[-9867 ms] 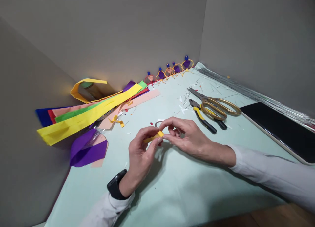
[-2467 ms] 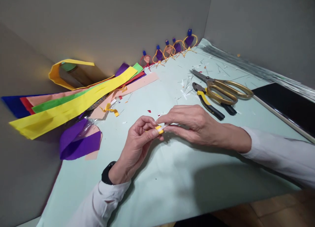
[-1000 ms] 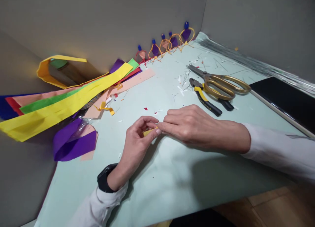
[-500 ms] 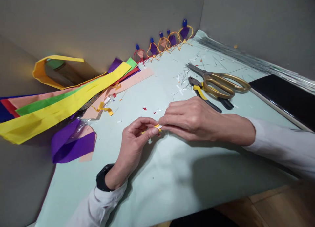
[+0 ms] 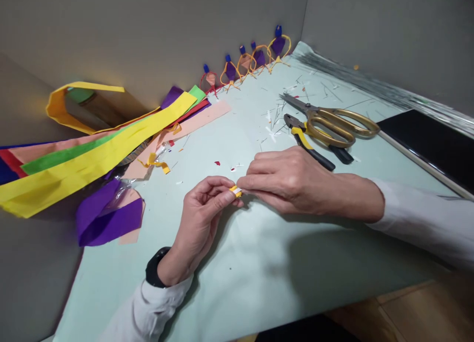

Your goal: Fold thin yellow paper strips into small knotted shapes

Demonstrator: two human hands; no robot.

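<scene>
A small yellow piece with a white strip on it [image 5: 236,191] is pinched between the thumb and fingers of my left hand [image 5: 203,206], at the middle of the view. My right hand [image 5: 289,181] comes in from the right, its fingers pressed together at the upper right edge of that piece. Whether the right fingertips grip the piece or only touch it is too small to tell. Brass-handled scissors [image 5: 329,122] and yellow-and-black pliers [image 5: 309,144] lie just beyond my right hand.
Colourful strips [image 5: 99,149] and a purple loop [image 5: 111,218] lie at the left. Several small looped figures [image 5: 230,72] lean along the back wall. Thin wires [image 5: 370,82] and a black tablet [image 5: 433,144] are at the right of the pale table [image 5: 237,287], with scraps beyond my hands.
The yellow piece has turned slightly and more of it shows between my fingers. My right fingertips have shifted a little left and up. The camera view has moved slightly.
</scene>
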